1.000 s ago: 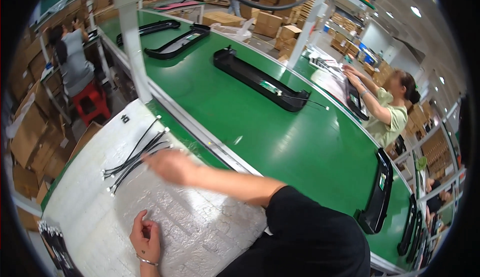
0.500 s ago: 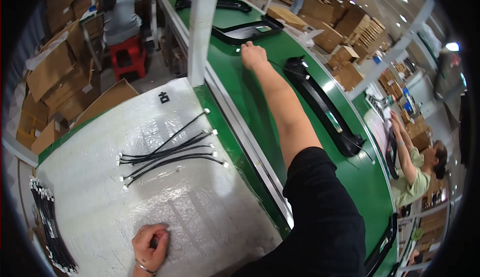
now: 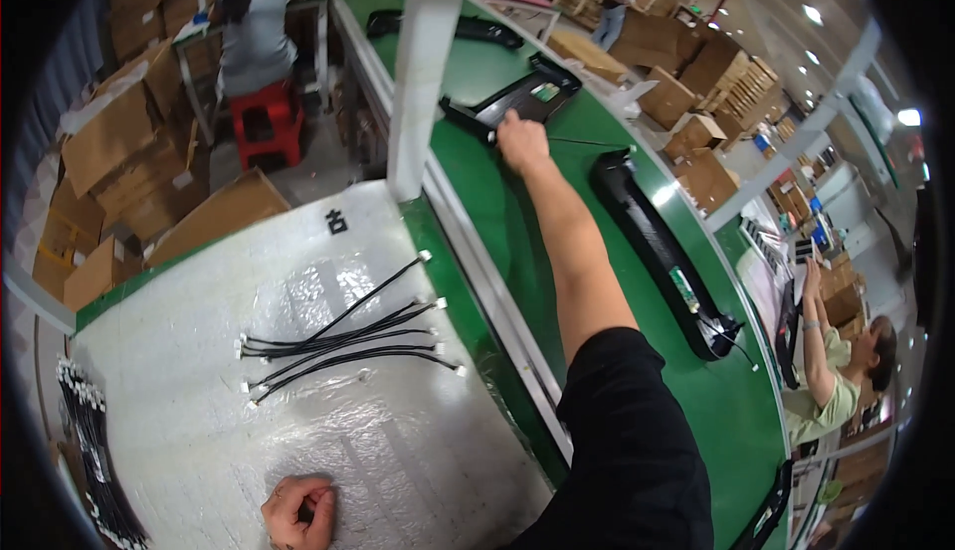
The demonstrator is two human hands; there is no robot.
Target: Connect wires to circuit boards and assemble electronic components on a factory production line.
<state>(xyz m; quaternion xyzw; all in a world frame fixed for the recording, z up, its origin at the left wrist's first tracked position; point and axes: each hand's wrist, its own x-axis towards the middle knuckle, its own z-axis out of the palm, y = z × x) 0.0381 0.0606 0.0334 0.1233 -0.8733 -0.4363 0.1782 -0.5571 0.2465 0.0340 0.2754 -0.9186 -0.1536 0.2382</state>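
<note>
- A factory assembly line, seen from above.
- A long green conveyor belt carries black moulded housings past seated workers.
- A white padded workbench holds black cable harnesses.
- Stacked cardboard boxes line the aisles, with a red stool nearby.

Black cables on white bench

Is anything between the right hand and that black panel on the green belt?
Nothing visible. The right hand is already at the near end of the black panel on the green belt, apparently touching it. The white post stands to its left.
</note>
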